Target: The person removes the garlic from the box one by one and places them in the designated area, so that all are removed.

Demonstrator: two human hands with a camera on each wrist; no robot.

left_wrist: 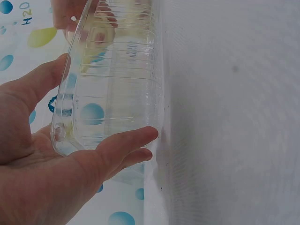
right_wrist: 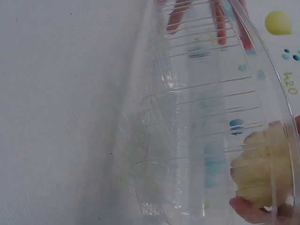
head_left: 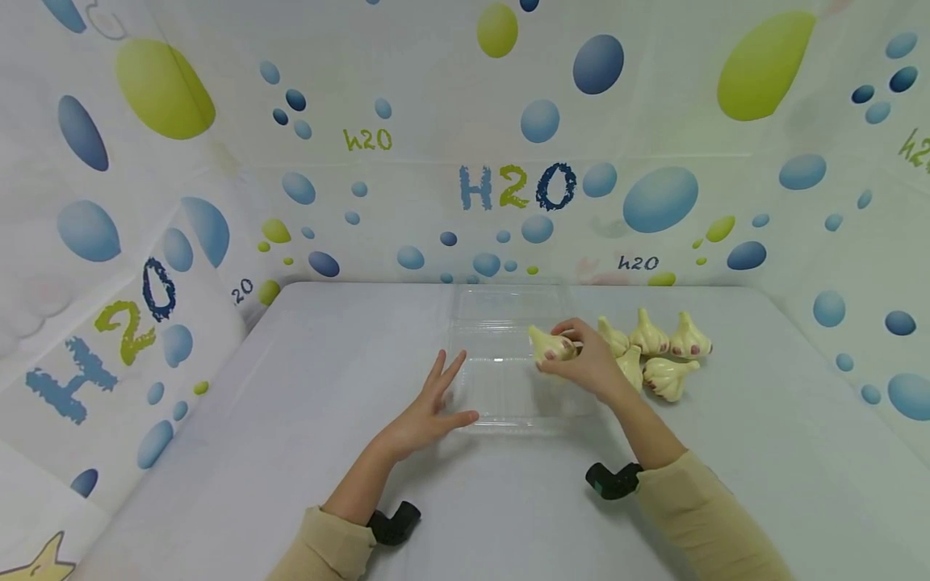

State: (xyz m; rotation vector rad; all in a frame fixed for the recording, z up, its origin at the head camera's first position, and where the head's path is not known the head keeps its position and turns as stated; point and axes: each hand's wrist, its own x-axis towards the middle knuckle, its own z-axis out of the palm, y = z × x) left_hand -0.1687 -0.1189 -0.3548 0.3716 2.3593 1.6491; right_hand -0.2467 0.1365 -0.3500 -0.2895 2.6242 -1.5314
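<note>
A clear plastic clamshell box (head_left: 501,395) stands on the table with its lid (head_left: 508,303) folded back behind it. Over the box's right part my right hand (head_left: 584,359) grips a garlic bulb (head_left: 546,345) between thumb and fingers. Through the clear wall, the right wrist view shows this garlic bulb (right_wrist: 262,166) too. My left hand (head_left: 429,407) is at the box's left side, fingers spread and fairly straight. In the left wrist view, the left hand's fingers (left_wrist: 124,140) lie along the box wall (left_wrist: 108,93); whether they press it I cannot tell.
Several more garlic bulbs (head_left: 668,378) lie grouped on the table (head_left: 349,363) right of the box, beside my right wrist. A patterned sheet (head_left: 436,121) hangs behind and at both sides. Black wrist cameras (head_left: 613,481) hang below each forearm.
</note>
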